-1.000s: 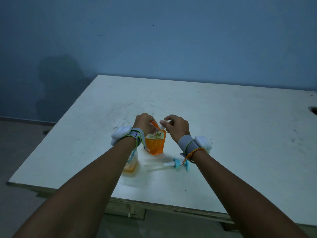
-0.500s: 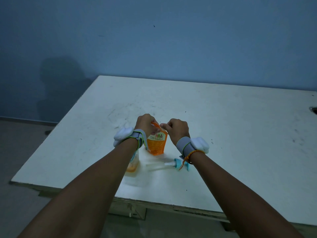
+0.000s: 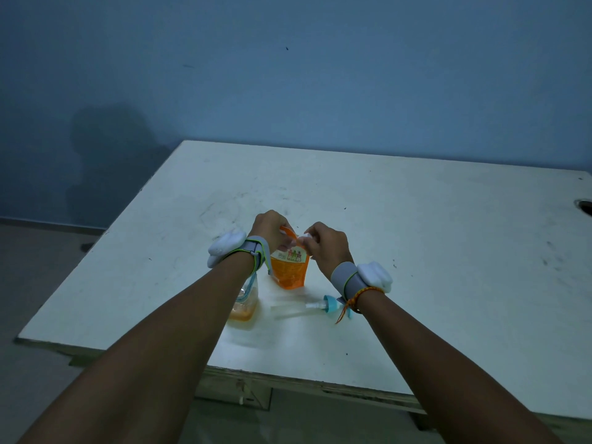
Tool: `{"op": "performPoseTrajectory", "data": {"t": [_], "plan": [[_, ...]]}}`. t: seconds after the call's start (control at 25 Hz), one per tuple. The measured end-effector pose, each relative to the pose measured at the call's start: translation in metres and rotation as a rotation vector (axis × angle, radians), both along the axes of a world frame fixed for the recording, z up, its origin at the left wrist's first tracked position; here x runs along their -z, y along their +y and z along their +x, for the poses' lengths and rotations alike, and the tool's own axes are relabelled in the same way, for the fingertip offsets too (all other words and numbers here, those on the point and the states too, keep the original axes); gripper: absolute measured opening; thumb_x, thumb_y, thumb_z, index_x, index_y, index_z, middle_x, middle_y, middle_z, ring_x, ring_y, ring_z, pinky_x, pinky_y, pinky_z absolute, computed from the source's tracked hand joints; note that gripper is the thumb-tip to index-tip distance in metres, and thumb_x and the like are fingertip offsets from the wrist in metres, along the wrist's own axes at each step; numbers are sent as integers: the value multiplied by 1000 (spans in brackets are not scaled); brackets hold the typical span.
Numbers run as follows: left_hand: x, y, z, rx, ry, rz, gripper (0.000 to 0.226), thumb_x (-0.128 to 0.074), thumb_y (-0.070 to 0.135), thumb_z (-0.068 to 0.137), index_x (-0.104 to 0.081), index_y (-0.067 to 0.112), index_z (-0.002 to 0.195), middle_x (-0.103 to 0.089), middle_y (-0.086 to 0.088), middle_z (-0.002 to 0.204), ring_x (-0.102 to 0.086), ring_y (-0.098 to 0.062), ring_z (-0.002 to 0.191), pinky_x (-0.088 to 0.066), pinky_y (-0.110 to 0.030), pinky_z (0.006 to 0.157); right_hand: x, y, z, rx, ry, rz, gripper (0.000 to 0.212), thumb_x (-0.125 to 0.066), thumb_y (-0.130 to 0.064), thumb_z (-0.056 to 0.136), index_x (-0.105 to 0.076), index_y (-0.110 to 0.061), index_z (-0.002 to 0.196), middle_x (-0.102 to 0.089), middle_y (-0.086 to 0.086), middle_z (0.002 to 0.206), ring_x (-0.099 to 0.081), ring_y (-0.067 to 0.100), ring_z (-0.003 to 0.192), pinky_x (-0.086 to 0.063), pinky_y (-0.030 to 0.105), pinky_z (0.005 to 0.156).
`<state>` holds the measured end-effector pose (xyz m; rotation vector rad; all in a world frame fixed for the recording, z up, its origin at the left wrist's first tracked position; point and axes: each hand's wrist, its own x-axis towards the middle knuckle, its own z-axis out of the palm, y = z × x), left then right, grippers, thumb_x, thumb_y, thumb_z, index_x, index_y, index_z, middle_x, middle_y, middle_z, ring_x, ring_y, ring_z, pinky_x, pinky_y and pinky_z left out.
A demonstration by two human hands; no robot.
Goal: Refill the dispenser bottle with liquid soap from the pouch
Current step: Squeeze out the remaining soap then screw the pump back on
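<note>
An orange soap pouch [image 3: 290,270] stands upright on the white table [image 3: 416,245]. My left hand [image 3: 270,230] grips its top left corner, and my right hand [image 3: 325,246] pinches the small white cap or spout at its top right. The clear dispenser bottle [image 3: 247,304], with a little orange liquid at the bottom, stands uncapped under my left forearm, partly hidden. Its pump head [image 3: 320,306], blue collar and clear tube, lies flat on the table below my right wrist.
The table's near edge [image 3: 288,379] runs just below the bottle and pump. A dark round hole [image 3: 584,206] shows at the table's far right edge. A blue wall stands behind, with bare floor to the left.
My right hand has shifted slightly at the pouch top, its fingers now pinching the white spout. The pouch, bottle and pump stay in place.
</note>
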<state>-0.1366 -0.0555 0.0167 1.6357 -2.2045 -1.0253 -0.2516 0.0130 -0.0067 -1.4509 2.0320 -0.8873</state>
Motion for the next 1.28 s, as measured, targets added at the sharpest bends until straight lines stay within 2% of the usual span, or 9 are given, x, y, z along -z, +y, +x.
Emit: {"op": "performPoseTrajectory", "data": {"t": [0.12, 0.2, 0.32, 0.4, 0.48, 0.56, 0.84, 1.12, 1.28], "plan": [[2, 0, -2, -7, -7, 3, 22, -71, 3, 74, -70, -6, 95, -64, -17, 76, -63, -23, 57, -60, -37, 76, 0, -1, 2, 7, 24, 31, 29, -57, -26, 92, -63, 1, 100, -71, 21, 94, -65, 36, 92, -54, 45, 82], [3, 0, -3, -8, -8, -16, 23, -70, 4, 74, -71, -6, 95, -64, -19, 77, -66, -30, 68, -59, -37, 80, 0, -2, 2, 11, 60, 43, 31, -56, -29, 93, -62, 0, 101, -71, 20, 95, -65, 35, 92, -53, 41, 80], [3, 2, -1, 8, 2, -36, 23, -69, 4, 76, -70, -5, 96, -64, -18, 78, -58, -17, 53, -55, -12, 52, 1, 0, 3, 72, -24, 51, 39, -53, -45, 91, -62, -8, 100, -72, 17, 92, -67, 33, 88, -55, 39, 79], [1, 2, 2, 26, 2, -41, 23, -68, 2, 76, -68, -3, 99, -66, -19, 83, -54, -11, 51, -53, -12, 52, 5, 4, 3, 171, -128, 65, 44, -43, -53, 92, -58, -13, 104, -71, 16, 94, -67, 34, 87, -55, 41, 80], [0, 3, 6, 27, 48, -6, 30, -69, -2, 75, -65, -1, 105, -65, -23, 102, -57, -17, 55, -57, -24, 64, 11, 11, -4, 254, -58, 111, 35, -36, -41, 97, -51, -12, 111, -69, 16, 101, -63, 34, 88, -49, 36, 74], [-2, 4, 10, 36, 87, 20, 40, -70, -4, 74, -61, 2, 113, -55, -19, 120, -60, -25, 69, -56, -24, 62, 21, 19, -16, 292, 80, 197, 24, -41, -23, 96, -47, -11, 116, -62, 15, 112, -59, 34, 96, -41, 33, 70], [-13, 12, 28, 51, 183, 51, 68, -68, -8, 74, -43, 15, 133, -34, -12, 135, -57, -35, 99, -58, -41, 73, 72, 34, -25, -79, 461, 729, 52, -58, -21, 89, -38, -18, 137, -29, 13, 141, -34, 35, 129, -41, 39, 104], [-10, 12, 77, -154, 387, -60, 47, -65, 10, 83, -49, 13, 127, -43, -4, 116, -55, -23, 86, -54, -21, 57, 94, 45, -13, -171, 547, 613, 33, -52, -30, 92, -52, -16, 122, -42, 13, 129, -45, 33, 118, -44, 35, 90], [-3, 15, 92, -212, 351, 8, 48, -62, 20, 85, -47, 10, 129, -54, -8, 112, -54, -22, 93, -50, -32, 75, 88, 43, -4, -264, 594, 627, 35, -54, -30, 90, -53, -16, 122, -48, 11, 128, -47, 31, 120, -45, 34, 92]]}}
